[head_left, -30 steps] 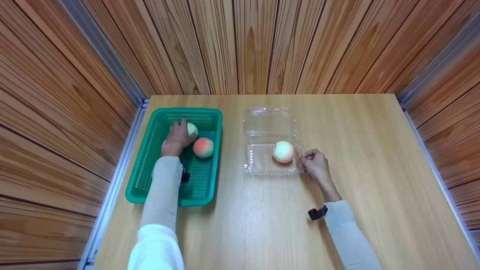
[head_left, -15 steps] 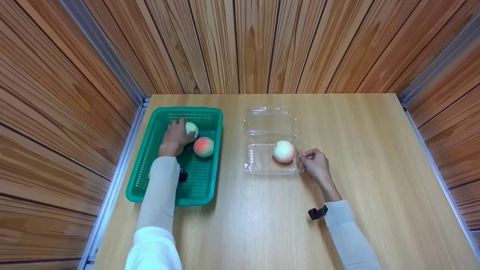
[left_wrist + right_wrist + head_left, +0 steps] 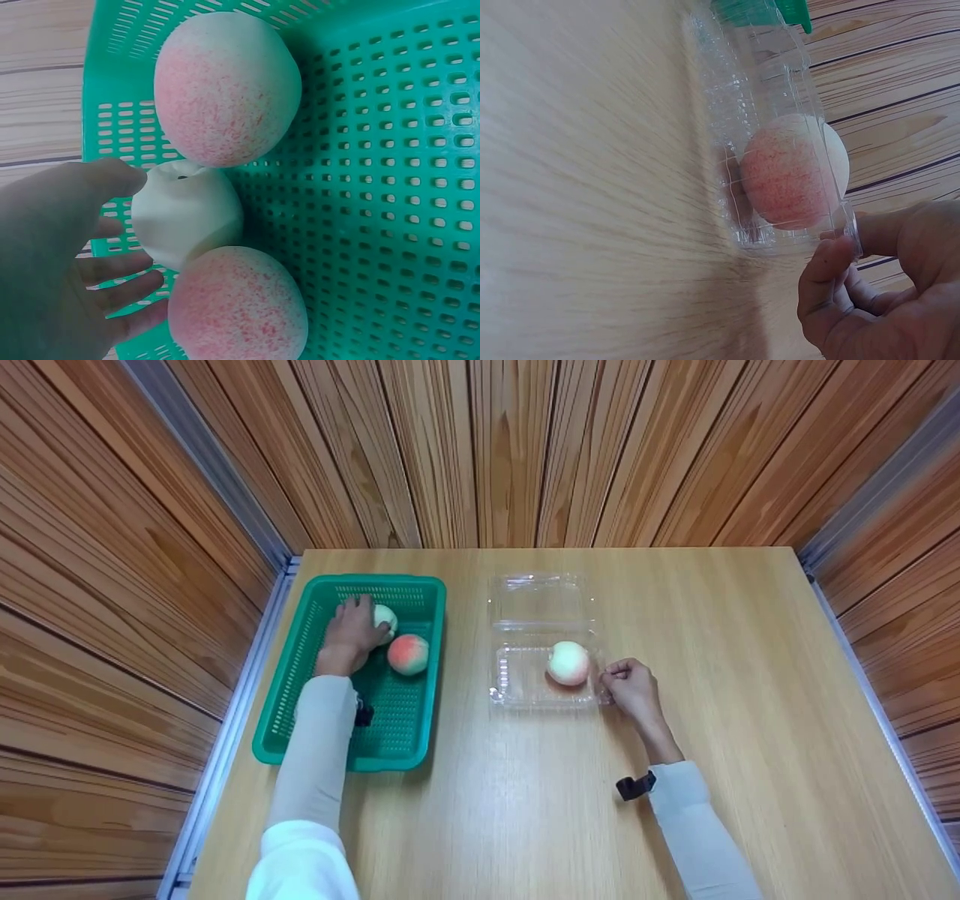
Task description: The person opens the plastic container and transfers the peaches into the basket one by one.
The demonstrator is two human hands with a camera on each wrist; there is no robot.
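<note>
My left hand reaches into the green basket, beside a pale peach. In the left wrist view the thumb meets this peach near its stem end, and the other fingers spread loosely along its side. Two pink-speckled peaches, an upper peach and a lower peach, lie on either side of it. My right hand pinches the edge of a clear plastic clamshell container between thumb and forefinger. A single pink-and-white peach sits in the container's near half, toward the right.
The container's transparent lid lies folded back toward the far side. A reddish peach rests in the basket to the right of my left hand. Wood-panelled walls border the wooden table at the back and sides.
My left wrist and forearm have shifted slightly left, while the fingers stay by the pale peach. The right hand keeps its pinch on the container without visible movement.
</note>
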